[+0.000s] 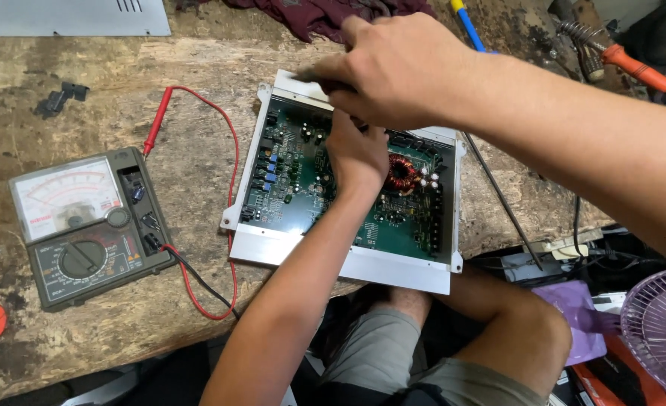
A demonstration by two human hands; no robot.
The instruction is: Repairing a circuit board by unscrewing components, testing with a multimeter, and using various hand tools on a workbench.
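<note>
A green circuit board (288,188) sits in a white metal chassis (348,263) on a worn wooden bench (198,75). My left hand (359,154) reaches up from below and rests on the middle of the board, beside a copper-wound coil (402,171). Its fingertips are hidden under my right hand. My right hand (385,71) comes in from the right above the chassis's far edge. Its fingers are pinched together near the far left corner, and blur hides whether anything is between them.
An analog multimeter (85,225) lies left of the chassis, with a red probe (155,128) and red and black leads looping toward the board. A soldering iron (634,68), a blue-handled tool (468,26), a maroon cloth (318,15) and a purple fan (660,331) surround the bench.
</note>
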